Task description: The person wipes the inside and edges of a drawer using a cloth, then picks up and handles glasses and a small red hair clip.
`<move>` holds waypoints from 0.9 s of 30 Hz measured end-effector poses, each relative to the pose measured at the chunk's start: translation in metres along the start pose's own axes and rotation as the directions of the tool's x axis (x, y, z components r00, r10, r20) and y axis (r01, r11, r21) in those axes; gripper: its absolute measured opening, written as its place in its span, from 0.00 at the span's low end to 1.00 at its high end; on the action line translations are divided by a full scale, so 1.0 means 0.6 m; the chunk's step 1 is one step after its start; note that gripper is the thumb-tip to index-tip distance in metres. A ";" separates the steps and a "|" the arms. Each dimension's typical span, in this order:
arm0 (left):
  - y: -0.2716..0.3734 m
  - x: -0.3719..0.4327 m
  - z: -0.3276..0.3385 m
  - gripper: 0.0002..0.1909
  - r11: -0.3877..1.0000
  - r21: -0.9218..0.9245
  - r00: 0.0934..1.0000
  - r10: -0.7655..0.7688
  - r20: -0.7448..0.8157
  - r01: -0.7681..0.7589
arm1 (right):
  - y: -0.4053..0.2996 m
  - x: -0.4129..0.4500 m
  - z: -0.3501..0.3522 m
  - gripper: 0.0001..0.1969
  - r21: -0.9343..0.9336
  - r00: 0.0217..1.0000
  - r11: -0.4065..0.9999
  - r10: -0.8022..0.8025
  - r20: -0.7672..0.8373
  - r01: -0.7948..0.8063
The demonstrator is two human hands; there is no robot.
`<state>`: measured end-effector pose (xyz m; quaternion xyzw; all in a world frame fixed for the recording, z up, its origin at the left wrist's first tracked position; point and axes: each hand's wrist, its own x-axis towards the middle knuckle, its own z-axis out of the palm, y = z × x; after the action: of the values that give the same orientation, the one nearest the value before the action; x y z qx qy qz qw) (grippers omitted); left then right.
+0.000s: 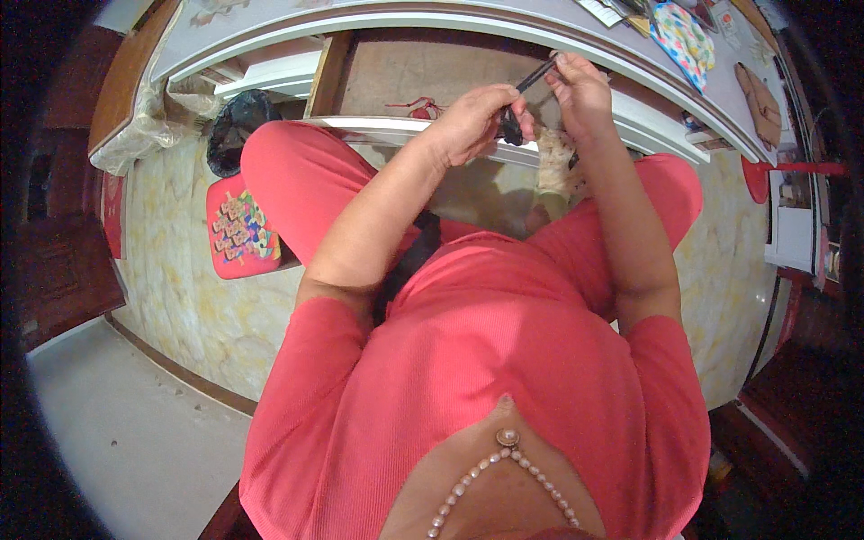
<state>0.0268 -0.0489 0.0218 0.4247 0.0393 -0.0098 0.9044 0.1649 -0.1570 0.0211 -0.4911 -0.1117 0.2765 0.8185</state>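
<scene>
My left hand [476, 121] grips the lower part of a black cord or strap [535, 75], with a dark bunched end hanging below the fingers. My right hand [579, 88] pinches the upper end of it, so a short length runs slanting between the two hands. Both hands are above the front edge of an open wooden drawer [329, 77]. Inside the drawer, left of my left hand, lies a small red item with a thin red cord [424, 108]. What the black piece belongs to cannot be told.
A desk top [472, 10] spans the far side, bearing a dotted cloth [683, 44] and a brown pouch [759, 104]. At left stand a black-lined bin [236, 128] and a red stool with a printed top [239, 233]. My knees flank the drawer.
</scene>
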 end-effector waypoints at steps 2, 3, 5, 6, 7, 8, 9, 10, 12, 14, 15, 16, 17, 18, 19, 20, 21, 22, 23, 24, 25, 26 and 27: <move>0.000 -0.011 -0.003 0.12 0.997 -0.075 0.998 -0.025 -0.065 0.020 | -0.011 0.003 -0.007 0.08 -0.154 0.996 0.986 0.070 0.049 -0.062; 0.003 -0.020 -0.006 0.13 0.988 -0.148 0.990 -0.055 -0.133 0.035 | -0.015 0.004 -0.011 0.10 -0.303 0.985 0.946 0.150 0.088 -0.117; 0.007 -0.021 -0.029 0.13 0.991 -0.133 0.993 -0.038 -0.112 0.023 | -0.014 -0.003 -0.020 0.12 -0.379 0.980 0.914 0.184 0.071 -0.145; 0.016 -0.020 -0.033 0.13 0.988 -0.155 0.974 -0.023 -0.224 -0.012 | -0.015 -0.007 -0.021 0.13 -0.452 0.976 0.877 0.211 0.052 -0.165; 0.026 -0.020 -0.040 0.12 0.984 -0.173 0.943 -0.010 -0.333 -0.050 | -0.016 -0.011 -0.020 0.13 -0.453 0.976 0.876 0.211 0.054 -0.164; 0.041 -0.015 -0.058 0.12 0.991 -0.108 0.915 0.030 -0.402 -0.080 | -0.016 -0.016 -0.019 0.14 -0.485 0.971 0.865 0.209 0.114 -0.129; 0.058 -0.012 -0.084 0.13 0.992 -0.061 0.905 0.071 -0.419 -0.106 | -0.015 -0.020 -0.016 0.15 -0.514 0.961 0.853 0.211 0.176 -0.093; 0.080 -0.008 -0.098 0.12 0.994 0.061 0.891 0.108 -0.441 -0.090 | -0.014 -0.021 -0.017 0.15 -0.514 0.962 0.853 0.212 0.174 -0.096; 0.113 0.007 -0.140 0.11 0.912 0.408 0.892 0.149 -0.426 0.042 | -0.017 -0.020 -0.014 0.15 -0.534 0.952 0.845 0.196 0.233 -0.043; 0.118 0.017 -0.165 0.11 0.677 0.703 0.891 0.155 -0.427 0.219 | -0.021 -0.017 -0.014 0.14 -0.551 0.949 0.831 0.224 0.221 -0.068; 0.115 0.026 -0.170 0.11 0.492 0.812 0.887 0.154 -0.435 0.313 | -0.023 -0.017 -0.018 0.14 -0.575 0.948 0.812 0.253 0.196 -0.098; 0.109 0.024 -0.186 0.12 0.376 0.875 0.921 0.115 -0.371 0.305 | -0.020 -0.018 -0.012 0.14 -0.570 0.946 0.816 0.254 0.203 -0.096; 0.090 0.034 -0.228 0.13 0.086 0.924 0.917 0.120 -0.381 0.373 | -0.016 -0.020 -0.005 0.13 -0.583 0.936 0.807 0.268 0.226 -0.091; 0.070 0.043 -0.237 0.14 0.064 0.937 0.933 0.086 -0.349 0.344 | -0.016 -0.018 -0.008 0.12 -0.598 0.932 0.797 0.276 0.236 -0.085; 0.060 0.049 -0.231 0.16 0.040 0.948 0.946 0.060 -0.319 0.317 | -0.017 -0.018 -0.006 0.12 -0.593 0.933 0.802 0.267 0.241 -0.076; 0.045 0.050 -0.224 0.17 0.010 0.945 0.945 0.017 -0.327 0.327 | -0.015 -0.023 -0.006 0.12 -0.596 0.927 0.797 0.289 0.237 -0.096; 0.038 0.052 -0.216 0.19 -0.023 0.942 0.942 -0.022 -0.334 0.334 | -0.014 -0.024 -0.005 0.12 -0.598 0.922 0.793 0.308 0.236 -0.111; 0.020 0.053 -0.235 0.20 -0.073 0.949 0.947 -0.072 -0.312 0.307 | -0.006 -0.020 -0.010 0.13 -0.630 0.919 0.773 0.298 0.258 -0.073; 0.006 0.060 -0.253 0.22 -0.120 0.954 0.949 -0.127 -0.288 0.273 | -0.013 -0.022 -0.005 0.13 -0.628 0.920 0.776 0.288 0.267 -0.060; 0.006 0.061 -0.252 0.23 -0.250 0.949 0.963 -0.135 -0.231 0.193 | -0.018 -0.031 -0.003 0.13 -0.608 0.928 0.789 0.290 0.236 -0.092; 0.009 0.061 -0.250 0.24 -0.375 0.921 0.973 -0.151 -0.176 0.109 | -0.022 -0.035 -0.001 0.13 -0.586 0.934 0.801 0.293 0.204 -0.123; 0.000 0.067 -0.264 0.26 -0.360 0.911 0.953 -0.145 -0.267 0.200 | -0.023 -0.033 0.000 0.12 -0.566 0.936 0.819 0.270 0.227 -0.099; -0.004 0.070 -0.275 0.26 -0.366 0.910 0.955 -0.142 -0.261 0.195 | -0.029 -0.032 -0.001 0.12 -0.564 0.938 0.821 0.260 0.227 -0.091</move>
<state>0.0581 0.0772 -0.0884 0.9684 0.0923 -0.1656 0.1618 0.1550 -0.1746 0.0375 -0.6650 -0.2600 0.3780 0.5894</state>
